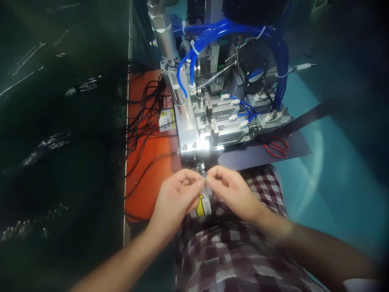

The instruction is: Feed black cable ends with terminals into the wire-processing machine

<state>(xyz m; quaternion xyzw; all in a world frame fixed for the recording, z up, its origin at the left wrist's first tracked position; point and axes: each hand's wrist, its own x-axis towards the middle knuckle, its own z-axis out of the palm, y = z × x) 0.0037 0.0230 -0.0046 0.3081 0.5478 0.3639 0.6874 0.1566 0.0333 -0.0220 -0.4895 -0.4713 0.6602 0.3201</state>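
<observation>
My left hand (176,192) and my right hand (232,188) meet fingertip to fingertip at the front of a metal machine (190,136). Both are closed in a pinch, thumb against forefinger. Between the tips shows a tiny, pale, thin piece (207,179); its kind is too small to make out, and the fingers cover most of it. Just beyond the fingertips sits a small metal fitting (201,166) on the machine's front. A yellow and white label (201,206) with printed characters lies below the hands, partly hidden by my left hand.
Black cables (148,107) run across the orange surface (146,194) on the left. Blue air tubes (234,30) arch over the machine. Red-handled scissors or pliers (276,147) rest at the right. Several shiny small parts (50,146) lie on the dark surface at far left.
</observation>
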